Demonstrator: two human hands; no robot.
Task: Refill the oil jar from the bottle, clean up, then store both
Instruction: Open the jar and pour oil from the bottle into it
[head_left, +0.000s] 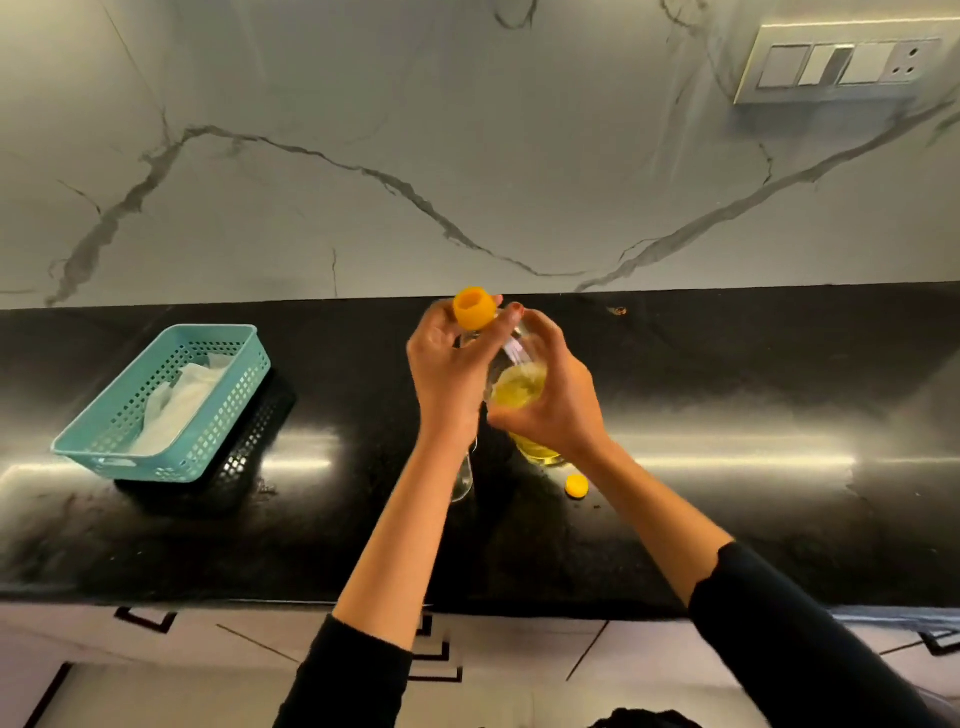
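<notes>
My left hand (447, 364) pinches an orange cap (472, 307), held with its hollow side facing me, just above the neck of a clear oil bottle (519, 387). My right hand (556, 395) grips that bottle round its body; yellow oil shows inside it. The bottle stands on the black counter (727, 364). A clear glass jar (464, 480) sits low beside my left forearm, mostly hidden by it. A second small orange cap (576, 486) lies on the counter to the right of the bottle's base.
A teal plastic basket (218, 415) with a white cloth (176, 400) in it sits at the left of the counter. A marble wall rises behind, with a switch panel (841, 65) at the upper right. Cabinet fronts run below the counter's front edge.
</notes>
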